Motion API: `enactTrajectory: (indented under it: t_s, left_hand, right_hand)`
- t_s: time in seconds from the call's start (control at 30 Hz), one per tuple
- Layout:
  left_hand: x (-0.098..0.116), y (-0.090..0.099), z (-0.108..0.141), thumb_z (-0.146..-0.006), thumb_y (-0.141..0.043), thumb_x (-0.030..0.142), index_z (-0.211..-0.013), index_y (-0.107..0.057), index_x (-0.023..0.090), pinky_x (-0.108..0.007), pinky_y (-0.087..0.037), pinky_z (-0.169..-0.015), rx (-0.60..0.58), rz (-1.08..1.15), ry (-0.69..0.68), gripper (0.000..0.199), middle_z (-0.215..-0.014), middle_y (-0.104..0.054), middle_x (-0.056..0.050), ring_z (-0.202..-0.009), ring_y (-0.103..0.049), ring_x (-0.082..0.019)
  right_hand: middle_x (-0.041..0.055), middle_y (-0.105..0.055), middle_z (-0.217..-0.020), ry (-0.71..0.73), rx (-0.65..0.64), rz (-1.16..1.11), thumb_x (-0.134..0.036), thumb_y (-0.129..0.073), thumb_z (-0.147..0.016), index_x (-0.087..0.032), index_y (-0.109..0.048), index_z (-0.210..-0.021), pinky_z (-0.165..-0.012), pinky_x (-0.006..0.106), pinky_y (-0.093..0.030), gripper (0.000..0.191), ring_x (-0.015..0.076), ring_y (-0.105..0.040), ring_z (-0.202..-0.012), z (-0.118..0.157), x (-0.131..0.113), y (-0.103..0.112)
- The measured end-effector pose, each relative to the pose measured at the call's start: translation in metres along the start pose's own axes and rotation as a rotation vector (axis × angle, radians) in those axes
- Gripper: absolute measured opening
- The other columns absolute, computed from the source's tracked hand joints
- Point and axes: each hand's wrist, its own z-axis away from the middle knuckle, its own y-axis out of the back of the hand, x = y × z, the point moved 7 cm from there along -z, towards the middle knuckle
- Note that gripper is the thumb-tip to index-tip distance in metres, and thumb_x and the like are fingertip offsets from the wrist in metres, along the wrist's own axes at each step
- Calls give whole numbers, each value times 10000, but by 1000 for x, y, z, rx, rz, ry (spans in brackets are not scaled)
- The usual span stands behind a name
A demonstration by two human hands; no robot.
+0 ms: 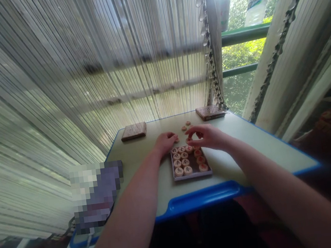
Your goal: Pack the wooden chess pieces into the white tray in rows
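Note:
On the table is a shallow box of round xiangqi pieces with black and red characters, set in columns with a gap in the middle. My left hand is at the box's far left corner, fingers closed around a xiangqi piece. Over the far right corner, my right hand curls thumb and forefinger about another xiangqi piece. It partly covers the box's far right pieces. Just beyond the right fingers lie a few loose pieces on the tabletop.
Two brown flat boxes sit at the table's far corners. The pale table has a blue rim and a blue front tray. A blurred-out device stands at the left edge. String curtains hang behind.

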Motion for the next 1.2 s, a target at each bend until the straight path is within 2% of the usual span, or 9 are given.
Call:
enactTrajectory:
  t_s: [0.07,0.13,0.37,0.63,1.0,1.2]
  left_hand:
    - [-1,-1,-1,-751,-506,351,-830,-671,119,-257,-453,-702,-3,6,4,295,-794,-695,-65,-742,-620,-165]
    - [-2,-1,0,-752,-507,339,-836,-669,114,-254,-455,-700,6,20,8,290,-796,-694,-71,-742,-621,-163]
    - [-5,-2,-1,-759,-513,329,-835,-669,129,-238,-460,-682,7,26,12,264,-788,-695,-57,-733,-624,-152]
    - [-4,-1,-1,-764,-518,311,-843,-669,129,-230,-464,-686,1,27,36,250,-787,-698,-50,-730,-625,-145]
    - [-1,1,1,-776,-495,332,-805,-679,126,-232,-456,-678,1,11,33,278,-784,-699,-57,-722,-623,-148]
    - [-2,1,-1,-770,-497,333,-786,-677,126,-239,-452,-668,-8,24,41,275,-767,-697,-59,-715,-622,-154]
  right_hand:
    - [27,-663,-815,50,-102,72,-319,-647,-686,-183,-664,-871,-627,232,-400,230,131,-532,-691,6,-13,-5]
    - [24,-656,-771,110,-151,149,-302,-649,-686,-188,-672,-794,-682,248,-396,158,150,-541,-744,9,-22,-7]
    - [35,-621,-706,206,-242,268,-316,-656,-669,-185,-655,-708,-686,262,-400,137,169,-536,-745,15,-34,-19]
    - [16,-620,-632,108,-368,290,-302,-607,-690,-190,-633,-616,-608,240,-384,137,141,-531,-633,18,-32,-36]
    - [25,-637,-615,112,-333,331,-255,-598,-673,-200,-641,-576,-762,277,-413,120,162,-548,-665,16,-33,-35]
    - [22,-667,-645,157,-357,268,-207,-579,-675,-207,-681,-596,-913,306,-362,129,144,-554,-608,17,-35,-38]
